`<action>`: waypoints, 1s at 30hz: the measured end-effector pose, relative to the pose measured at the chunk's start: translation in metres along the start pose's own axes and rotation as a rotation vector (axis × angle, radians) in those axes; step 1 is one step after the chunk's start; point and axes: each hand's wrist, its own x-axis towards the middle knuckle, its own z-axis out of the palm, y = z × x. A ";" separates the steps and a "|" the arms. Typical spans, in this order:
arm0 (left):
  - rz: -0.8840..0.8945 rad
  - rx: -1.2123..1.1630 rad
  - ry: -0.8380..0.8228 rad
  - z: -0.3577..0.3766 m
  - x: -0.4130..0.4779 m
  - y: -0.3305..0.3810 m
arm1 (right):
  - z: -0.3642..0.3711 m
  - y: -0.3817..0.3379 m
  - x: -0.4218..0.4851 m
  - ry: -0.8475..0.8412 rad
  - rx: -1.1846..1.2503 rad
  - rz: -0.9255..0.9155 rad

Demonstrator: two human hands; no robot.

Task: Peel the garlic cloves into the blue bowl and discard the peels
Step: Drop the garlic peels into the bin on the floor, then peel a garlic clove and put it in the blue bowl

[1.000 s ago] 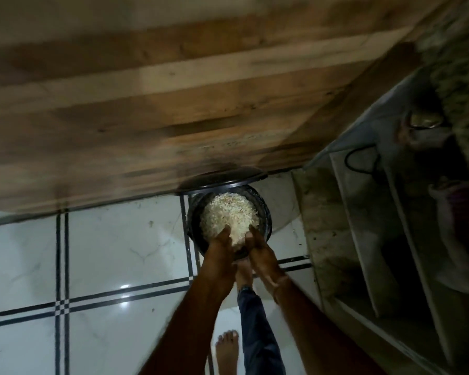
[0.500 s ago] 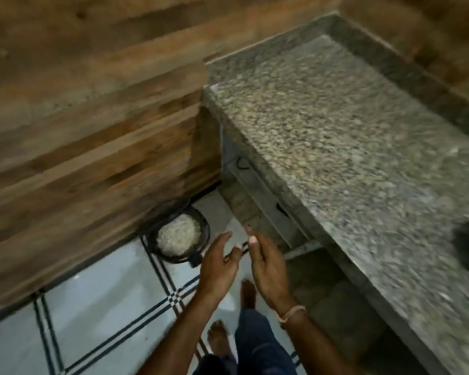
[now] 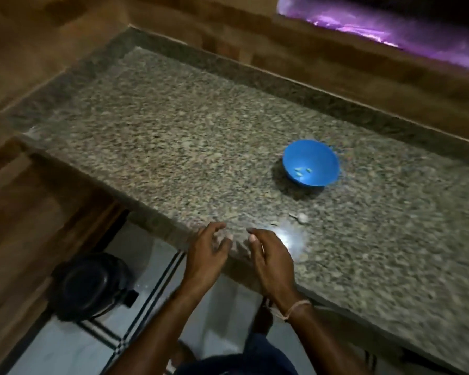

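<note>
Few scraps point(image 3: 299, 217) on the worktop point(image 3: 173, 147), and easy to lose

The pale scraps lie near the front of the speckled worktop, just beside a bright patch of glare. The blur hides whether they are peel or a clove not yet peeled. Thin peel would be hard to pick out against this stone, so bits could well be missed. A loose sweep might push them over the edge onto the floor tiles rather than into the black bin point(image 3: 90, 285), which stands on the floor below and to the left, well apart from them.

The blue bowl point(image 3: 311, 165) sits upright further back, with a few pale cloves point(image 3: 302, 171) at its bottom. It looks light, and a hasty reach could probably knock it.

The left hand point(image 3: 209, 250) hovers at the worktop's front edge, fingers loosely curled and a little spread, holding nothing visible. The right hand point(image 3: 268, 255) is just beside it, fingers relaxed and likewise empty. Whether any fingertip touches the stone cannot be told
</note>
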 end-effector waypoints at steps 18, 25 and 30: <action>0.303 0.445 -0.166 0.125 0.075 0.031 | -0.101 0.112 0.086 -0.122 -0.532 0.235; 0.433 0.226 -0.089 0.116 0.097 0.084 | -0.092 0.110 0.092 -0.103 -0.546 0.300; 0.555 0.305 -0.075 0.136 0.157 0.137 | -0.092 0.109 0.094 -0.098 -0.529 0.338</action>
